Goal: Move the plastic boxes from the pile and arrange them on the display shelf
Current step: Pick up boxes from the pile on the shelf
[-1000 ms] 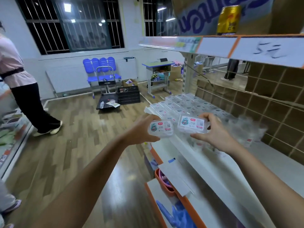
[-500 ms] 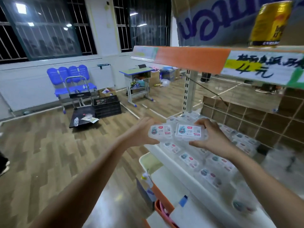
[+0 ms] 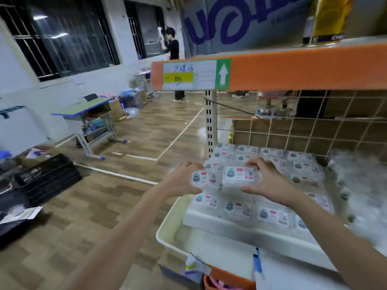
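Observation:
My left hand (image 3: 181,180) grips a clear plastic box (image 3: 203,178) with a white label. My right hand (image 3: 269,182) grips a second such box (image 3: 240,175). The two boxes are side by side, touching, held just above the near left part of the white display shelf (image 3: 236,228). Several rows of the same labelled boxes (image 3: 272,215) lie flat on that shelf. A loose, blurred pile of clear boxes (image 3: 360,185) lies at the shelf's right end.
An orange shelf edge with a price tag (image 3: 189,74) hangs overhead, a yellow can (image 3: 326,19) on it. A wire grid backs the shelf. Left, on the wood floor, are a school desk (image 3: 88,114) and black crates (image 3: 48,176). A person (image 3: 174,51) stands far back.
The view has swung right and closer to the shelf. Both hands have carried their boxes forward and down toward the shelf's left end, now pressed side by side.

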A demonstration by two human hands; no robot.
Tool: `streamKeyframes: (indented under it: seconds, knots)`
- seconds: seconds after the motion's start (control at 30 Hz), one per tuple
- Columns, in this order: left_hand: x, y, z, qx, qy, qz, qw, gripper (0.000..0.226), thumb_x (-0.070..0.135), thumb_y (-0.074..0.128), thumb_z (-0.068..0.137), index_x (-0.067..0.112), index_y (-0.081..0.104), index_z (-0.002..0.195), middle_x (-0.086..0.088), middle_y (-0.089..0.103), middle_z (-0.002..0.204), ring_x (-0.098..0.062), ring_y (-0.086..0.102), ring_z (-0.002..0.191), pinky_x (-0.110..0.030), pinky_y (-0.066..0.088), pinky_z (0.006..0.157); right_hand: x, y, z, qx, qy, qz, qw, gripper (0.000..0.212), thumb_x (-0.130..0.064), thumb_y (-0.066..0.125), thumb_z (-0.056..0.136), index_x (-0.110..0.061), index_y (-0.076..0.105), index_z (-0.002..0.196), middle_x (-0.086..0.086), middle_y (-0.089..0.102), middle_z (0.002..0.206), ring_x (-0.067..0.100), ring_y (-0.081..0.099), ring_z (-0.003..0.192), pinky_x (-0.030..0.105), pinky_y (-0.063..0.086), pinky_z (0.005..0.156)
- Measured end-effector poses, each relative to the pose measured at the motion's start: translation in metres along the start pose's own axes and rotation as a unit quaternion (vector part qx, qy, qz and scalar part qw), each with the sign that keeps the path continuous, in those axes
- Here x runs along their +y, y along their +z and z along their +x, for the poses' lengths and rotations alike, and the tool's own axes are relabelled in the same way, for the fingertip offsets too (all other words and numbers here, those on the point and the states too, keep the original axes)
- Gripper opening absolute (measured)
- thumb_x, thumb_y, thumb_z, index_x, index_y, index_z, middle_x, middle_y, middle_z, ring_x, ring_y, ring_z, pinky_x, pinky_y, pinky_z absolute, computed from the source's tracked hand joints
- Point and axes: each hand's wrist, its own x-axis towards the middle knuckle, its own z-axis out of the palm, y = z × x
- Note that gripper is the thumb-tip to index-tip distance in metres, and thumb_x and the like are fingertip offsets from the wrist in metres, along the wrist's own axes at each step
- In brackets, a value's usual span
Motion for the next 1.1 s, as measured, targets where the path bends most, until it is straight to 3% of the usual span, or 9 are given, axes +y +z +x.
streamKeyframes:
  seconds: [0.13,0.33,0.5,0.6,0.7,0.9,1.0,1.1]
  knots:
    - [-0.015,0.011,0.016,-0.02,0.039,-0.019,0.999,0.071,0.029,0.076,0.075,0.022,0.043,0.136,-0.004,0.039,0.132,-0.019,0.036,0.125,-0.024,0.031,0.099,-0.008,0.016,-0.011,0.054,0.045,0.005,0.998,0.07,-0.033,0.079,0.074,-0.022,0.039,0.131,-0.001,0.044,0.133,0.012,0.041,0.113,0.022,0.032,0.084]
    - [-0.028,0.026,0.028,-0.04,0.062,-0.049,0.996,0.077,0.029,0.078,0.071,0.018,0.043,0.138,-0.006,0.034,0.13,-0.02,0.041,0.119,-0.019,0.032,0.093,-0.016,0.042,-0.036,0.081,0.097,0.028,0.992,0.067,-0.031,0.079,0.074,-0.027,0.038,0.127,-0.009,0.036,0.118,0.009,0.036,0.113,0.02,0.029,0.09]
    - [-0.028,0.032,0.031,-0.016,0.068,-0.086,0.994,0.072,0.024,0.075,0.076,0.016,0.041,0.139,-0.009,0.032,0.136,-0.023,0.043,0.122,-0.023,0.035,0.098,-0.024,0.061,-0.043,0.088,0.105,0.033,0.99,0.063,-0.028,0.079,0.074,-0.025,0.04,0.124,-0.016,0.036,0.111,0.01,0.033,0.116,0.019,0.028,0.088]
    - [-0.031,0.038,0.032,-0.008,0.064,-0.09,0.994,0.073,0.027,0.074,0.076,0.018,0.04,0.14,-0.011,0.033,0.135,-0.027,0.038,0.125,-0.032,0.033,0.108,-0.027,0.074,-0.042,0.084,0.102,0.022,0.991,0.063,-0.03,0.078,0.074,-0.027,0.039,0.124,-0.025,0.031,0.104,0.01,0.035,0.116,0.023,0.032,0.093]
    - [-0.036,0.041,0.034,-0.008,0.063,-0.083,0.994,0.073,0.029,0.074,0.076,0.021,0.041,0.141,-0.011,0.035,0.134,-0.028,0.033,0.127,-0.039,0.03,0.11,-0.028,0.087,-0.04,0.085,0.103,0.018,0.991,0.064,-0.031,0.079,0.072,-0.029,0.039,0.122,-0.024,0.028,0.102,0.011,0.033,0.116,0.028,0.037,0.1]
    - [-0.039,0.042,0.035,-0.004,0.068,-0.152,0.986,0.069,0.021,0.078,0.075,0.021,0.046,0.136,-0.005,0.038,0.133,-0.021,0.048,0.114,-0.033,0.045,0.098,-0.033,0.106,-0.036,0.095,0.085,0.003,0.992,0.065,-0.032,0.079,0.071,-0.024,0.041,0.124,-0.03,0.027,0.1,0.01,0.031,0.114,0.025,0.034,0.1]
    - [-0.044,0.038,0.033,-0.017,0.065,-0.204,0.977,0.065,0.015,0.076,0.078,0.02,0.047,0.135,-0.001,0.036,0.128,-0.012,0.053,0.101,-0.024,0.051,0.083,-0.032,0.112,-0.031,0.104,0.064,-0.03,0.992,0.065,-0.036,0.078,0.072,-0.022,0.041,0.124,-0.018,0.036,0.11,0.008,0.029,0.113,0.024,0.031,0.098]
    - [-0.05,0.034,0.029,-0.028,0.062,-0.25,0.966,0.058,0.009,0.071,0.083,0.019,0.047,0.135,-0.001,0.038,0.125,-0.015,0.057,0.104,-0.019,0.05,0.084,-0.032,0.117,-0.025,0.119,0.053,-0.045,0.99,0.065,-0.036,0.077,0.072,-0.02,0.042,0.124,-0.012,0.033,0.114,0.009,0.029,0.113,0.019,0.026,0.094]
